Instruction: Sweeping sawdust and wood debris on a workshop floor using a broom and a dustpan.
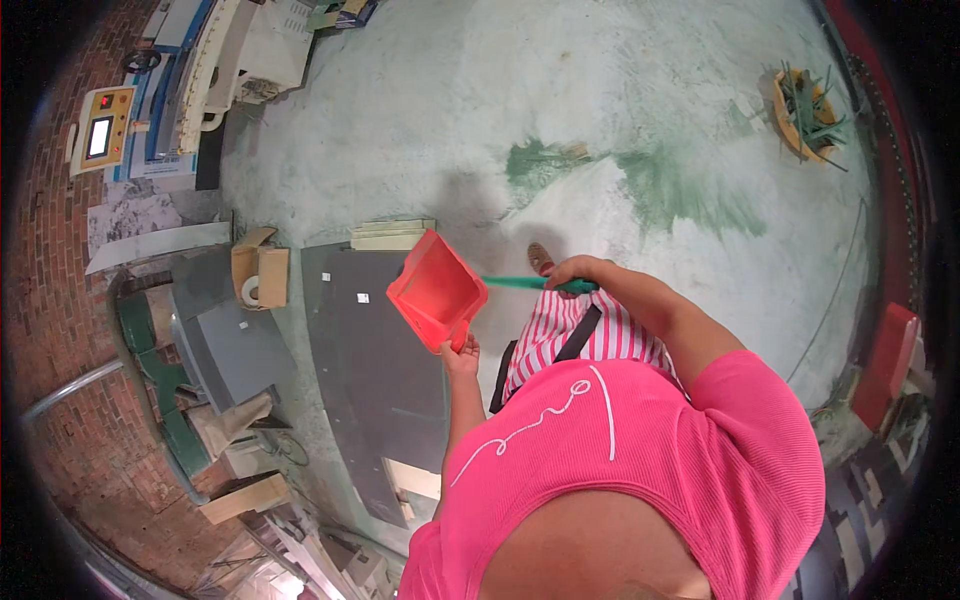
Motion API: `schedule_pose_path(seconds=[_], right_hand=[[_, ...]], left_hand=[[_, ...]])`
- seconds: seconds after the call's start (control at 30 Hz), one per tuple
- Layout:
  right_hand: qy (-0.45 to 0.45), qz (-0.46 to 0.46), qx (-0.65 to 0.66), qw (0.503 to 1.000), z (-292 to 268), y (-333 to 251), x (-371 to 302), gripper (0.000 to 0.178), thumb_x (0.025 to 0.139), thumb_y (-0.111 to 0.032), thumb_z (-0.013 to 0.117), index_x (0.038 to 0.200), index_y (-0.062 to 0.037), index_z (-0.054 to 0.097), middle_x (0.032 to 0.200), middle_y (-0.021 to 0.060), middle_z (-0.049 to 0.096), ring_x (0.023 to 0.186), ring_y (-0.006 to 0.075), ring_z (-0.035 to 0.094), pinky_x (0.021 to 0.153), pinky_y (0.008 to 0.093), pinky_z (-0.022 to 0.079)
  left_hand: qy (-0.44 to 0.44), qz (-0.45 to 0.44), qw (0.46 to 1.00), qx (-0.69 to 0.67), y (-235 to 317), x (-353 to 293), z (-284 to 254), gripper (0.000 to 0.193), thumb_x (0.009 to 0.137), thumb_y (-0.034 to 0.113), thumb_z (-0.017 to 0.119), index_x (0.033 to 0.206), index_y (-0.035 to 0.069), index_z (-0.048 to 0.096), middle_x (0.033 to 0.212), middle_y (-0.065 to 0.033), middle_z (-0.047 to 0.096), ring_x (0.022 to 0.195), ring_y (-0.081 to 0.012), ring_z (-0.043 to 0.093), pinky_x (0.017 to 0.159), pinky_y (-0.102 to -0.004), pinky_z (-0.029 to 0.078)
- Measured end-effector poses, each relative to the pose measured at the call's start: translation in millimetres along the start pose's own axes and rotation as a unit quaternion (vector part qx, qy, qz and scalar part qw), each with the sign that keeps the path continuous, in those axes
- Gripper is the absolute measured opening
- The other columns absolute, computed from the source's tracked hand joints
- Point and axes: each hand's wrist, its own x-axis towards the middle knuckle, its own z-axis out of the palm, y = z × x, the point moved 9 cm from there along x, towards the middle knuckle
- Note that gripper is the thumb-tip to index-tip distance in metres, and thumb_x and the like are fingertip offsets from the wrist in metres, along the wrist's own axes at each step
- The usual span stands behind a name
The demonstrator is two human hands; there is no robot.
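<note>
A red dustpan [438, 290] is in my left hand [462, 357], whose fingers are wrapped round its short handle. The pan is held up in front of me, over a stack of dark grey sheets. My right hand [578, 272] is closed round a green stick-like handle [520, 283] at my waist. That handle runs left toward the dustpan's edge, and its far end is hidden behind the pan. I cannot make out what the handle belongs to.
Dark grey sheets [375, 380] lie left of me, with a cardboard box [262, 272] beyond. A machine with a yellow control panel [104, 128] stands at the far left. Green powder [690, 190] marks the floor. A yellow container [795, 115] with green strips sits far right.
</note>
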Motion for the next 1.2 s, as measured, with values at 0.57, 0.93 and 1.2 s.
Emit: schedule_pose_path(seconds=[0.57,0.93,1.2], right_hand=[[0.169,-0.184,0.442,0.862,-170.1,-26.2,-116.0,0.02,0.076,-0.022,0.047,0.081,-0.0117,0.031,0.055,0.0028,0.04,0.043,0.0072,0.04,0.035,0.0171,0.037],[0.469,-0.251,0.191,0.825,-223.2,48.5,-243.4,0.014,0.076,-0.019,0.037,0.085,-0.0084,0.033,0.048,0.0068,0.045,0.037,0.0155,0.043,0.034,0.029,0.037],[0.375,-0.273,0.256,0.848,-104.5,41.4,-194.7,0.04,0.077,-0.017,0.043,0.11,-0.0142,0.022,0.057,0.0029,0.039,0.043,0.0087,0.039,0.034,0.0223,0.036]], left_hand=[[0.002,0.003,0.994,0.111,53.4,29.0,16.2,0.033,0.068,0.028,0.039,0.086,0.002,0.047,0.071,-0.0103,0.054,0.065,-0.019,0.052,0.06,-0.0298,0.041],[-0.065,-0.014,0.994,0.09,57.3,42.1,80.2,0.031,0.069,0.027,0.042,0.091,0.006,0.044,0.08,-0.0092,0.053,0.066,-0.0206,0.052,0.059,-0.0315,0.041],[-0.018,-0.044,0.991,0.127,40.9,63.9,84.0,0.027,0.066,0.027,0.044,0.083,0.006,0.045,0.071,-0.0084,0.053,0.064,-0.0199,0.052,0.06,-0.0315,0.04]])
